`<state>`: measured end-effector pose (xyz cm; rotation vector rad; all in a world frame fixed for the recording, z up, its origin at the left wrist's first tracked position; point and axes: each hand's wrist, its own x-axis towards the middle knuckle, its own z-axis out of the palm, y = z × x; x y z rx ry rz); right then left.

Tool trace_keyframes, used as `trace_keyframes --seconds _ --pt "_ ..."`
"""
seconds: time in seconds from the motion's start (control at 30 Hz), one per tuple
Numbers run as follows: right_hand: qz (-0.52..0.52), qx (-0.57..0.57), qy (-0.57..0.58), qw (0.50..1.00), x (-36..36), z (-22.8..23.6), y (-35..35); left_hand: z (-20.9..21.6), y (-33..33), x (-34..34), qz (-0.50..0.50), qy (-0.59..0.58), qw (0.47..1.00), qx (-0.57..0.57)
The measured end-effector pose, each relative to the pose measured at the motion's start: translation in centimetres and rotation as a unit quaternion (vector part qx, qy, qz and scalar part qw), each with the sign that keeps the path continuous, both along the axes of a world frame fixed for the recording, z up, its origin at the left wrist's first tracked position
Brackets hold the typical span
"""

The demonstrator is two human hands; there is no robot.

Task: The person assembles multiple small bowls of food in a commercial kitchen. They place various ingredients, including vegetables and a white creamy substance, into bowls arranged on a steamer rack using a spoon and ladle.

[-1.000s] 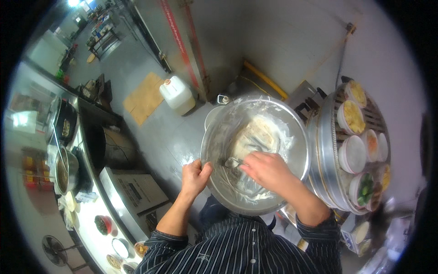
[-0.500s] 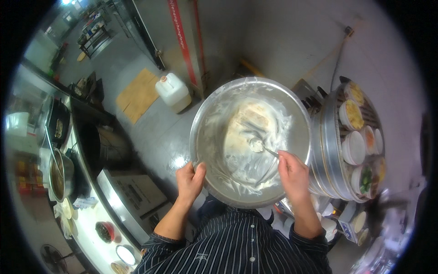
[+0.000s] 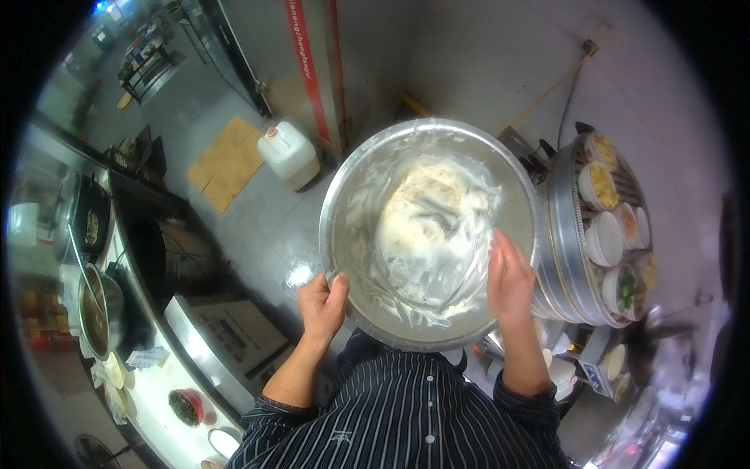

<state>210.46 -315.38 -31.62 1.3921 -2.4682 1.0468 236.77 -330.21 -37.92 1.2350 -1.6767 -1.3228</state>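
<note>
A large round metal bowl [image 3: 344, 293] is tilted in front of me, its inside smeared with a thick white paste [image 3: 422, 227]. My left hand [image 3: 323, 303] is closed on the bowl's near left rim, thumb over the edge. My right hand [image 3: 512, 273] is over the inner right side of the bowl, fingers pressed together and pointing away from me. Half a second ago it held a metal spoon in the paste. Now the spoon is hidden by the hand or lost in blur.
To the right stands a stacked metal steamer [image 3: 566, 234] with small bowls of food on top. A white jug [image 3: 289, 156] stands on the floor beside flat cardboard [image 3: 226, 164]. Along the left runs a white counter [image 3: 160, 383] with a metal pot [image 3: 101, 313].
My right hand has moved right and slightly away from me, toward the bowl's right wall, and the spoon has gone out of sight. My left hand keeps its hold on the rim.
</note>
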Motion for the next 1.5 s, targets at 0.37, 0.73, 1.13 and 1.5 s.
trace_keyframes --seconds 0.37,0.73,1.13,1.5 --pt "-0.017 0.005 -0.076 0.997 1.6 -2.9 -2.2 -0.6 -0.6 0.7 -0.025 -0.001 0.999 -0.038" --pt "0.133 0.025 -0.060 0.989 6.4 -3.2 -3.5 -1.2 -1.2 0.9 -0.020 -0.010 0.995 -0.093" --pt "0.289 0.051 -0.005 0.956 10.4 -4.7 -1.4 -1.2 -1.0 0.4 -0.032 -0.014 0.997 -0.063" --pt "-0.122 -0.210 -0.453 0.858 -0.8 -3.6 0.8 -1.1 -1.9 0.3 -0.040 -0.034 0.998 -0.026"
